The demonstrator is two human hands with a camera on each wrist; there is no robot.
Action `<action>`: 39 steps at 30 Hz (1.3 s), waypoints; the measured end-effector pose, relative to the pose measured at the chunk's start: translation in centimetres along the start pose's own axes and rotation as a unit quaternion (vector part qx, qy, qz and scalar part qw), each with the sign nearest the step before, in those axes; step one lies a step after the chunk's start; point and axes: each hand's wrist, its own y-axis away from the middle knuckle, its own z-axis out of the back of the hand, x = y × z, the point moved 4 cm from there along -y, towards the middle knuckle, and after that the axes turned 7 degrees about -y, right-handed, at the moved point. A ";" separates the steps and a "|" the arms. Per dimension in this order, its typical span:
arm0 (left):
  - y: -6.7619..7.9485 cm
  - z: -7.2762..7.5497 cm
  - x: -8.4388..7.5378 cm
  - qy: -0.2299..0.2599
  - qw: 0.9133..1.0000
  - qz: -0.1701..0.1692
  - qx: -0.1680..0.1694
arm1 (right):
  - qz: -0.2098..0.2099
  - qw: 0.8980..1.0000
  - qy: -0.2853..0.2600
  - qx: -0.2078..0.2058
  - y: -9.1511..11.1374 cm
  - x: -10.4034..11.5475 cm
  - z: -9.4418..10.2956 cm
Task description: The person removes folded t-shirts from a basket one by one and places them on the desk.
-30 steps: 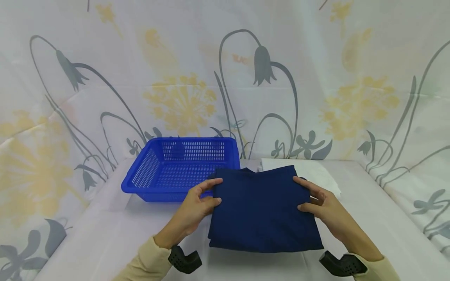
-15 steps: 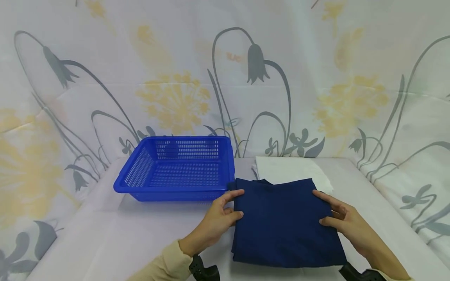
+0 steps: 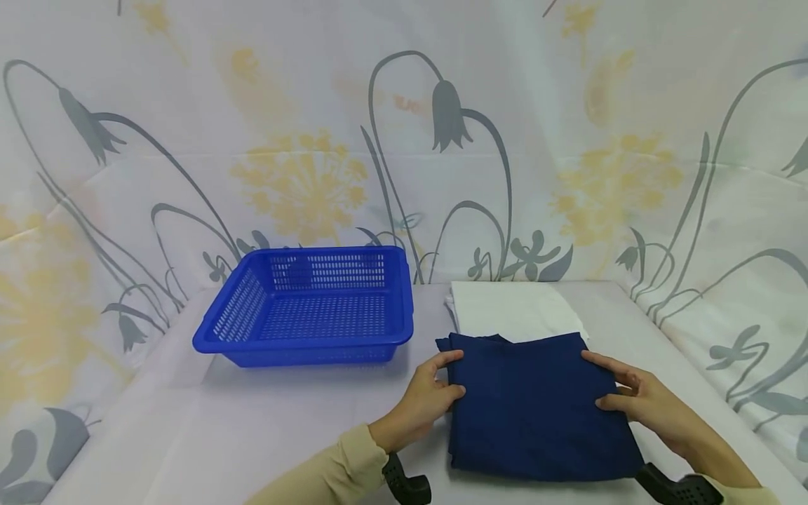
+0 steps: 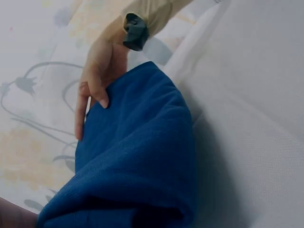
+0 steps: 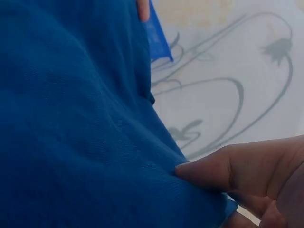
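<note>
A folded navy blue cloth [image 3: 536, 414], several layers thick, is held at both sides in the head view. My left hand [image 3: 426, 396] grips its left edge, thumb and index finger showing on top. At the opposite edge my right hand [image 3: 656, 407] pinches the fabric the same way. In the left wrist view the cloth [image 4: 137, 152] shows a folded, open-ended near side. The right wrist view has the right thumb [image 5: 209, 171] pressing on the fabric close to a corner. The remaining fingers of both hands are partly hidden under the cloth.
A blue plastic basket [image 3: 315, 342] with perforated walls stands at the left on the white-covered table [image 3: 284, 421]. Behind the navy cloth lies a folded white cloth [image 3: 511, 308]. A curtain with printed flowers [image 3: 315, 105] rises at the back and sides.
Both hands have carried the navy cloth to the right and toward me, from in front of the basket's corner to in front of the white cloth. The head view has shifted slightly.
</note>
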 end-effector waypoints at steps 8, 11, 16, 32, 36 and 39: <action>-0.8 -0.9 1.3 -0.017 1.000 0.023 -0.007 | -0.027 0.999 -0.006 0.029 -0.6 -1.4 1.4; -0.9 -1.0 1.6 -0.011 0.999 0.032 -0.006 | -0.039 0.998 -0.017 0.044 -0.8 -2.2 1.7; -1.1 -1.0 2.2 -0.005 0.999 0.047 -0.006 | -0.053 0.996 -0.035 0.057 -0.9 -3.3 2.6; -1.8 0.1 3.3 0.013 0.996 0.080 0.024 | -0.063 0.998 0.008 0.016 -1.2 -5.4 3.1; -1.6 1.1 3.1 0.022 0.997 0.071 0.028 | -0.044 0.996 0.075 -0.031 -1.2 -4.7 3.1; -0.9 2.2 2.9 0.016 0.998 0.050 0.028 | -0.009 0.979 0.176 -0.102 -0.7 -3.5 3.1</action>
